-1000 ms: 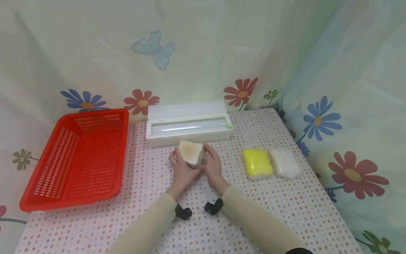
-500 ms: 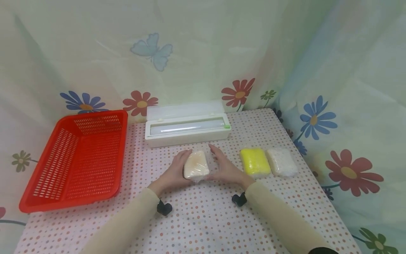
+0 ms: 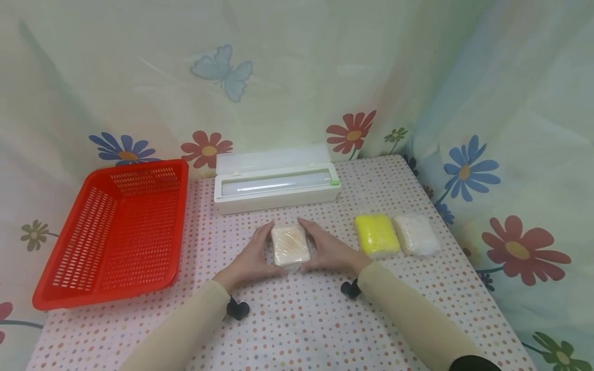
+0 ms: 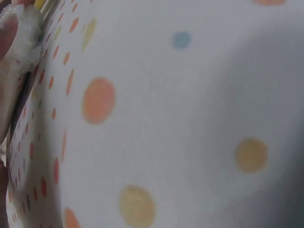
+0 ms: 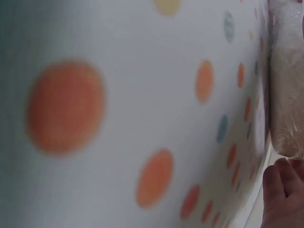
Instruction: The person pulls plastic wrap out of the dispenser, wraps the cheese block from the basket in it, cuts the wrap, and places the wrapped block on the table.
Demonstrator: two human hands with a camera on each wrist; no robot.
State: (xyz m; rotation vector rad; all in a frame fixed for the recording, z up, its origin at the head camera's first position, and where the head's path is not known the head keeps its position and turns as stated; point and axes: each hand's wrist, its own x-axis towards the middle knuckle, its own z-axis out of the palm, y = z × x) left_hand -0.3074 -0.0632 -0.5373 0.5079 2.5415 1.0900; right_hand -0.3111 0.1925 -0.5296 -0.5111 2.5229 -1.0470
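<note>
A square sandwich [image 3: 290,245] wrapped in clear film lies on the dotted tablecloth in front of a white dispenser box. On its left side, my left hand [image 3: 249,262] curves round it, fingertips at the far left corner and thumb along the near edge. Mirroring that, my right hand [image 3: 333,252] holds the opposite side. In the right wrist view the pale side of the sandwich [image 5: 287,95] stands at the right edge above the fingers [image 5: 275,185]. The left wrist view catches the crinkled film [image 4: 28,42] with a thumb against it at top left.
Behind the hands stands the white dispenser box [image 3: 278,200], lid up, a film roll inside. A red perforated basket [image 3: 180,226] occupies the left. Right of the hands lie a yellow film-wrapped block [image 3: 377,234] and a white one [image 3: 416,234]. A flowered curtain [image 3: 297,77] hangs behind.
The sandwich has been turned and brought nearer from the dispenser, its film-covered face now up. The right hand, which had spread away from it, has closed in on its right side.
</note>
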